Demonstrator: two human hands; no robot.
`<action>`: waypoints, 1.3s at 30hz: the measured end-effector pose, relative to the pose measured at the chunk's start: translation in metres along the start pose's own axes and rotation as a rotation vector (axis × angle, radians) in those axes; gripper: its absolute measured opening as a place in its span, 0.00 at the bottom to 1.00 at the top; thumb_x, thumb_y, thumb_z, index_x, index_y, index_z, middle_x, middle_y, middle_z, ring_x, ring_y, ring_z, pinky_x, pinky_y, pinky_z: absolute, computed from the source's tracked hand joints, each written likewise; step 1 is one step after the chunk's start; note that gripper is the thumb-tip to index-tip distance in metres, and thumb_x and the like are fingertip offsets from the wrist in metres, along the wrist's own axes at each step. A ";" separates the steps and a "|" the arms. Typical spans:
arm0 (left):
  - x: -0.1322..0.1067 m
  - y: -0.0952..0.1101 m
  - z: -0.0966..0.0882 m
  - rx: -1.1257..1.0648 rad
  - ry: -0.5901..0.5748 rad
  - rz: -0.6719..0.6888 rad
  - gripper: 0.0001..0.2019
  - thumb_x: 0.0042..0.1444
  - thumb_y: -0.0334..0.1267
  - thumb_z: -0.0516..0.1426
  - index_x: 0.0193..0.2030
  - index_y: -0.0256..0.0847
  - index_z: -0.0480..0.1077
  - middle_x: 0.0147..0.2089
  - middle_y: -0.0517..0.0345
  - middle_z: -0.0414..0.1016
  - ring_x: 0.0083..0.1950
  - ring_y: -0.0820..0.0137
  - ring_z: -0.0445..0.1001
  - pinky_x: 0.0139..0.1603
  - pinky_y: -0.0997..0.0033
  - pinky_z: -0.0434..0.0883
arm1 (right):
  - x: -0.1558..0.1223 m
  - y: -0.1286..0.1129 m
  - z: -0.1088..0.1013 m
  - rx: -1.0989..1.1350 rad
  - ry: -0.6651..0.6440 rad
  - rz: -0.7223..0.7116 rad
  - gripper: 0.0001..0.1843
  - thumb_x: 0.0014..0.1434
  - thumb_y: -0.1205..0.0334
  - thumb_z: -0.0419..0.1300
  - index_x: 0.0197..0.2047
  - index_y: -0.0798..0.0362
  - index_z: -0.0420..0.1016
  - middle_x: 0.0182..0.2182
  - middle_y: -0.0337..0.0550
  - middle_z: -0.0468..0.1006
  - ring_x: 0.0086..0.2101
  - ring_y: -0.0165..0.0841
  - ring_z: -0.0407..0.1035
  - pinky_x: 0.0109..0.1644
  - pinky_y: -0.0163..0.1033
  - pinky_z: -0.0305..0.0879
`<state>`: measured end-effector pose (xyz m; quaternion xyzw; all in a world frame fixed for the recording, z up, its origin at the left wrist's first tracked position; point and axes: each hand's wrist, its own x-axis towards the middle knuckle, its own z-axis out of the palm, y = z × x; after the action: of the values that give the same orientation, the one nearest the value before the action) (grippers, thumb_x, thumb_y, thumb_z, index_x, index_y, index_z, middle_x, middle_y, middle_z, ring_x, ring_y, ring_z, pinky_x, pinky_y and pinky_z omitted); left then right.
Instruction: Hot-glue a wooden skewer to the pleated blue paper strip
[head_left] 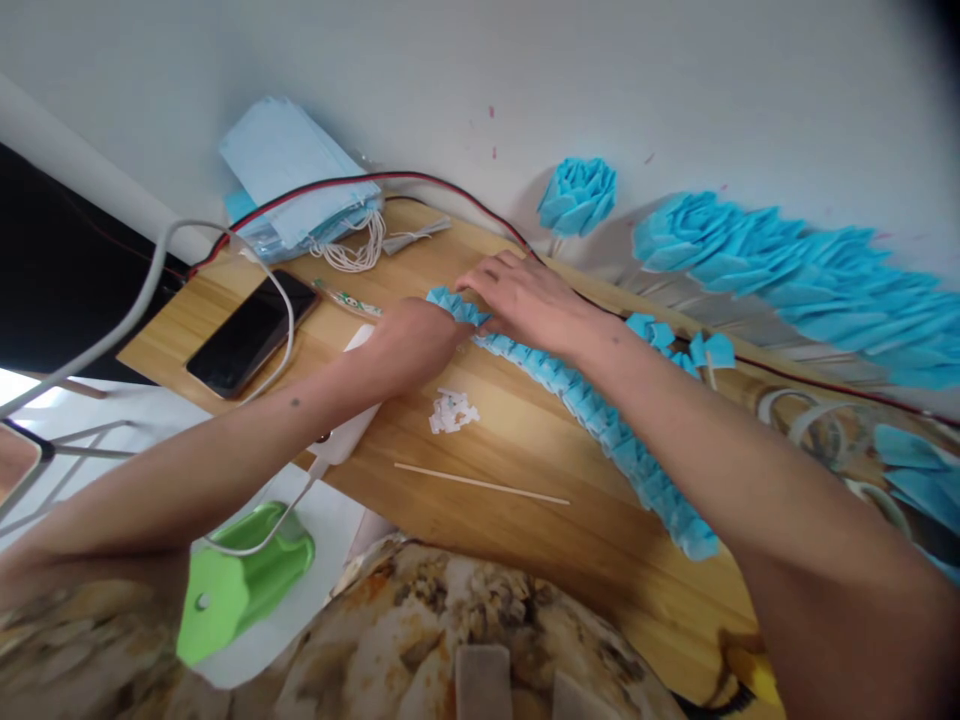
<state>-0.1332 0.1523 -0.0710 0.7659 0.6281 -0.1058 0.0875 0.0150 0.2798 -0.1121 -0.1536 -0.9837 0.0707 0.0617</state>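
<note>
A bright green plastic container (292, 540) sits low at the left, below a black smartphone (251, 335) lying on the light-brown wooden table (525, 540). Behind the phone rests a stack of pale-blue face masks (289, 165) with white ear loops. The left hand (424, 340) is curled beside a small folded blue piece (452, 303); its fingertips are hidden, so its grip cannot be told. Nearer lie white scraps (452, 411) and a thin pale stick (480, 483). The right hand (525, 300) bends its fingers at the blue piece's other side, grip likewise unclear. From there a long row of folded light-blue pieces (592, 410) slants toward the lower right, beneath the right forearm. Blue layered flowers (795, 270) line the wall.
</note>
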 end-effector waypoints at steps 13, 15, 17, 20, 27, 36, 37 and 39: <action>0.007 0.004 -0.006 -0.040 -0.104 -0.063 0.20 0.64 0.25 0.51 0.54 0.42 0.81 0.50 0.42 0.83 0.53 0.49 0.81 0.49 0.58 0.73 | -0.008 0.005 -0.022 0.218 -0.170 0.410 0.12 0.65 0.63 0.61 0.49 0.51 0.83 0.45 0.47 0.86 0.43 0.42 0.78 0.45 0.44 0.67; 0.001 -0.002 -0.007 -0.123 -0.034 -0.103 0.22 0.64 0.27 0.52 0.57 0.45 0.81 0.52 0.44 0.83 0.53 0.50 0.81 0.49 0.59 0.73 | -0.006 0.000 -0.016 0.244 -0.162 0.414 0.09 0.63 0.64 0.62 0.43 0.50 0.83 0.41 0.44 0.86 0.40 0.39 0.77 0.43 0.41 0.65; -0.010 -0.007 -0.008 -0.297 0.154 -0.132 0.22 0.63 0.29 0.52 0.56 0.44 0.82 0.48 0.48 0.84 0.49 0.55 0.81 0.49 0.62 0.71 | -0.006 -0.003 -0.009 0.294 -0.106 0.403 0.08 0.60 0.68 0.61 0.39 0.50 0.82 0.39 0.42 0.85 0.39 0.36 0.76 0.41 0.39 0.64; -0.035 -0.006 -0.006 -0.758 0.445 -0.159 0.19 0.62 0.32 0.53 0.53 0.40 0.83 0.31 0.57 0.79 0.34 0.68 0.74 0.39 0.70 0.67 | -0.010 0.001 -0.004 0.419 -0.006 0.396 0.06 0.59 0.68 0.60 0.36 0.51 0.79 0.35 0.40 0.84 0.36 0.34 0.74 0.40 0.38 0.64; -0.054 0.040 0.027 -1.635 0.462 -0.284 0.16 0.57 0.41 0.63 0.49 0.35 0.82 0.29 0.60 0.73 0.30 0.76 0.67 0.35 0.75 0.67 | -0.036 0.014 -0.008 0.784 0.176 0.435 0.05 0.56 0.61 0.63 0.37 0.51 0.76 0.32 0.40 0.82 0.34 0.35 0.73 0.41 0.40 0.69; 0.003 0.061 0.030 -1.718 0.542 -0.347 0.06 0.53 0.30 0.64 0.39 0.35 0.77 0.22 0.68 0.64 0.24 0.78 0.60 0.27 0.77 0.59 | -0.057 0.003 -0.016 0.873 0.352 0.451 0.08 0.54 0.56 0.64 0.35 0.50 0.75 0.31 0.39 0.79 0.36 0.36 0.73 0.44 0.43 0.71; 0.006 0.061 0.029 -1.725 0.541 -0.348 0.04 0.53 0.30 0.64 0.36 0.36 0.75 0.21 0.68 0.64 0.23 0.78 0.60 0.27 0.77 0.58 | -0.058 0.002 -0.017 0.877 0.362 0.457 0.08 0.54 0.56 0.64 0.35 0.50 0.74 0.31 0.39 0.79 0.36 0.36 0.73 0.44 0.43 0.71; 0.011 0.062 0.030 -1.743 0.536 -0.354 0.05 0.54 0.29 0.62 0.30 0.37 0.70 0.20 0.67 0.63 0.22 0.78 0.59 0.26 0.77 0.56 | -0.058 0.000 -0.019 0.883 0.375 0.466 0.07 0.54 0.57 0.64 0.35 0.50 0.74 0.31 0.39 0.79 0.36 0.36 0.73 0.45 0.44 0.71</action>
<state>-0.0715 0.1427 -0.1025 0.3214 0.5926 0.5724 0.4667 0.0725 0.2641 -0.0997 -0.3376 -0.7722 0.4611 0.2778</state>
